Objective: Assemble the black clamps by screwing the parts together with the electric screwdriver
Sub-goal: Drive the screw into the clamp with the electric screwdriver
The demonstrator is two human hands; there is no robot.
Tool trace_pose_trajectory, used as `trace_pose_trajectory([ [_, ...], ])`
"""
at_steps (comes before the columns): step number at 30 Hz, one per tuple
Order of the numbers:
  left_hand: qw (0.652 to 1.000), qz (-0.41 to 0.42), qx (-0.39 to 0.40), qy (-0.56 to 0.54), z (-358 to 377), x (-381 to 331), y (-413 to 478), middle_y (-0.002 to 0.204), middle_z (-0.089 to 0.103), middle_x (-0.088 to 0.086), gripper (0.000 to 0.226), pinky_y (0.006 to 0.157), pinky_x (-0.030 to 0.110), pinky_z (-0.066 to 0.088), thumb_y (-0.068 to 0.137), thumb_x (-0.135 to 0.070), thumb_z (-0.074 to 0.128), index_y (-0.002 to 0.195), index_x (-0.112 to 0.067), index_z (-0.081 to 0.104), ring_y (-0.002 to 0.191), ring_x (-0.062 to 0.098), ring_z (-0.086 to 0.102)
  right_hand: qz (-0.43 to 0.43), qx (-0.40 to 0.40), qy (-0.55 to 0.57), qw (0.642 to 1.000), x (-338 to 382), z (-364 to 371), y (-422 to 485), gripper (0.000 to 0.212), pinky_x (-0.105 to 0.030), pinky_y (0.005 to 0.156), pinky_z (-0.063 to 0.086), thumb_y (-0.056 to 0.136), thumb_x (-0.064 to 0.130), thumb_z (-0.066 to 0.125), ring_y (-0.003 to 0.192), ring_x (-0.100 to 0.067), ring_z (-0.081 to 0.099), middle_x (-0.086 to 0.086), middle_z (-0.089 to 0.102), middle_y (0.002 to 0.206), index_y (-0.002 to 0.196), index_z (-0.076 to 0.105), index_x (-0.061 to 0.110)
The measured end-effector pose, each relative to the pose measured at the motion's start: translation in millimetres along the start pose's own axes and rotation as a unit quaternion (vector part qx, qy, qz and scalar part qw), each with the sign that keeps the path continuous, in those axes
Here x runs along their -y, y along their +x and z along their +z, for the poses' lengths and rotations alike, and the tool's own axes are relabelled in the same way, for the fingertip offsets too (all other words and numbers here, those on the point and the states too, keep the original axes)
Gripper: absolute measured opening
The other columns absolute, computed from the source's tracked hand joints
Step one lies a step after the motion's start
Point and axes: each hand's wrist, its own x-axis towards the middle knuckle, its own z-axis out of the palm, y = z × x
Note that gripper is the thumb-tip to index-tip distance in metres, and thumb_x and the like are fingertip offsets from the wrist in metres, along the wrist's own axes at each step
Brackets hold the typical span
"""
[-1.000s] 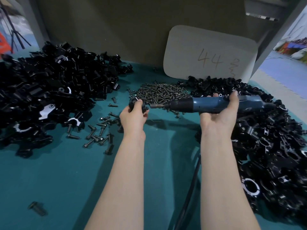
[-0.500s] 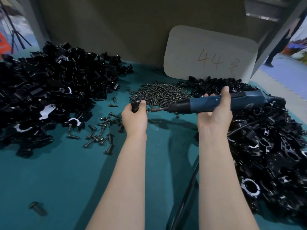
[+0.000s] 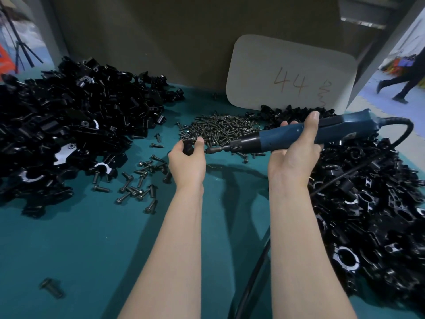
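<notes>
The clamp (image 3: 188,146) is pinched in my left hand (image 3: 187,164), just above the counter (image 3: 80,249). It looks small, stiff and light, probably slick, though my grip hides most of it. I'd hold it by its flat sides, hole toward the bit. My right hand (image 3: 294,162) wraps the screwdriver (image 3: 285,137), its tip just beside the clamp. No bins here — screws (image 3: 220,130) and parts lie in loose heaps (image 3: 69,125).
</notes>
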Motion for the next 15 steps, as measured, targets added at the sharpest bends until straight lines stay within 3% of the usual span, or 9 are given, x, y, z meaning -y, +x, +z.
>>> trace_pose_trajectory([
  [3,1.0,0.013,-0.005,0.001,3,1,0,0.088,0.06,-0.002,0.019,0.087,0.034,0.049,0.094,-0.027,0.061,0.1,-0.01,0.064,0.085,0.019,0.055,0.001,-0.004,0.023,1.0,1,-2,2,0.062,-0.026,0.081,0.055,0.093,0.029,0.06,0.086,-0.012,0.062,-0.004,0.055,0.106,0.142,0.024,0.02],
  [7,1.0,-0.004,-0.007,-0.013,3,3,1,0.081,0.058,-0.004,0.016,0.085,0.033,0.049,0.095,-0.027,0.06,0.088,-0.013,0.06,0.083,0.02,0.055,0.028,-0.011,0.08,0.996,3,-3,5,0.061,-0.037,0.097,0.05,0.092,0.04,0.058,0.11,-0.024,0.059,-0.007,0.053,0.123,0.143,0.029,0.023],
  [9,1.0,-0.01,-0.007,-0.013,1,4,1,0.082,0.058,-0.004,0.017,0.087,0.034,0.05,0.095,-0.028,0.06,0.088,-0.012,0.06,0.084,0.02,0.057,0.032,-0.014,0.083,0.996,2,-4,6,0.055,-0.04,0.099,0.049,0.092,0.038,0.06,0.109,-0.023,0.06,-0.006,0.053,0.125,0.139,0.035,0.023],
  [15,0.999,-0.025,-0.013,-0.024,0,5,3,0.08,0.059,-0.004,0.017,0.085,0.03,0.05,0.095,-0.026,0.061,0.081,-0.016,0.059,0.082,0.019,0.057,0.049,-0.003,0.035,0.998,8,-10,7,0.032,-0.041,0.092,0.053,0.088,0.029,0.068,0.096,-0.015,0.066,0.001,0.064,0.104,0.117,0.057,0.02],
])
